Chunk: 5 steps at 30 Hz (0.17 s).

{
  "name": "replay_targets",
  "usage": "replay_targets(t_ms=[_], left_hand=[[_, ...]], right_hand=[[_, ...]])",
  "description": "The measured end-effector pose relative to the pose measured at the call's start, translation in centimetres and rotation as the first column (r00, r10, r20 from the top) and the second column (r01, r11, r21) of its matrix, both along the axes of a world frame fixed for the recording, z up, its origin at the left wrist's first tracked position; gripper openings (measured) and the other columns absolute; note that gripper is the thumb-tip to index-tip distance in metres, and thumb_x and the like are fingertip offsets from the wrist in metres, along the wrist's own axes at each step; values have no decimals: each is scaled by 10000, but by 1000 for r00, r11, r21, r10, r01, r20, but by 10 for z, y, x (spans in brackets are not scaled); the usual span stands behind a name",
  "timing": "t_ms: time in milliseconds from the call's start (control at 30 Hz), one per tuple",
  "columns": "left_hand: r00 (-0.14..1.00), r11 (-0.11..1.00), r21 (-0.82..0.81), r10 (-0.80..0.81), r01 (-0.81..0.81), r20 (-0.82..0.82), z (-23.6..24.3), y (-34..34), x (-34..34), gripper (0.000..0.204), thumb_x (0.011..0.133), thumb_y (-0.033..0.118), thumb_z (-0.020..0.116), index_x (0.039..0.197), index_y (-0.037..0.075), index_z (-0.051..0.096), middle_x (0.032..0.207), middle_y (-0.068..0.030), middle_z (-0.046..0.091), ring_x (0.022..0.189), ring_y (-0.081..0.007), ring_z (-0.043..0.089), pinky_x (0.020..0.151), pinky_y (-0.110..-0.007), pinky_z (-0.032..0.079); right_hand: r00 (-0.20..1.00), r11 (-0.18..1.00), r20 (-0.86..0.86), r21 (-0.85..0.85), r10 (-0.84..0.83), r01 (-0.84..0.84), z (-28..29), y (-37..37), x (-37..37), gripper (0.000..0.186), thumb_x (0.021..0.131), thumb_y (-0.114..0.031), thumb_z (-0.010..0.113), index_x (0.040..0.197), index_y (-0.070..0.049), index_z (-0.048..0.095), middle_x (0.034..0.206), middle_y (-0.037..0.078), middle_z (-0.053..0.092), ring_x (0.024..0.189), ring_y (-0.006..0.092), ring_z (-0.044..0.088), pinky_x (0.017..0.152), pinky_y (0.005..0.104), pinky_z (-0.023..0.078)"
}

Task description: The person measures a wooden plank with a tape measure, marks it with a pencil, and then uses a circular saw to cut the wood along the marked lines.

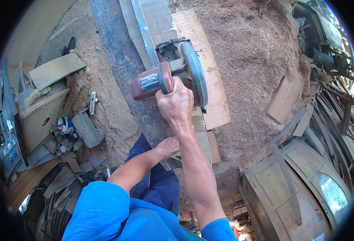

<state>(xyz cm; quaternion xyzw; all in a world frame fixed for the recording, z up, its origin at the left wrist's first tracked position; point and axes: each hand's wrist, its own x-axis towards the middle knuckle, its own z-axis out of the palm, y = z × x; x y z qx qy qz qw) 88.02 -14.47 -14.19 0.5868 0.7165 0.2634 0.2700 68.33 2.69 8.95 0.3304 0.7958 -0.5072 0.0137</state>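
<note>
My right hand [176, 100] is wrapped round the handle of a circular saw [148, 83] with a red motor housing and a grey blade guard. The saw rests on a pale wooden board [213, 80] and beside narrower planks [155, 14]. Below the saw, my left hand [169, 147] lies at the near end of the boards, crossing under my right forearm. Its fingers are mostly hidden by that forearm. A dark, worn metal-looking bench beam [114, 48] runs under the boards. The saw's blade is out of sight beneath the guard.
Sawdust [249, 52] covers the ground to the right, with a short board [284, 98] on it. Panelled doors [273, 180] lean at the lower right. Offcuts [60, 176] and a small can [65, 125] are heaped at the left, near a curved plank [57, 71].
</note>
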Motion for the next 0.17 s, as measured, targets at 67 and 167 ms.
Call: replay_targets(t_ms=[67, 167], left_hand=[[942, 995, 22, -80, 92, -326, -7, 6, 3, 394, 966, 204, 462, 1344, 141, 553, 1411, -39, 557, 1329, -199, 482, 1147, -334, 367], [701, 973, -12, -174, 230, -692, -7, 13, -2, 391, 975, 196, 454, 1353, 150, 545, 1433, -36, 542, 1333, -200, 477, 1152, -328, 362]], right_hand=[[1000, 1000, 29, 11, 1, -1, 1, 6, -5, 220, 746, -142, 677, 910, 2, 650, 781, 236, 689, 799, 422, 694, 754, 477, 528], [998, 1000, 56, 7, 11, -11, 4, 10, -13, 233, 748, -159, 682, 920, -4, 654, 803, 238, 697, 817, 427, 693, 771, 486, 530]])
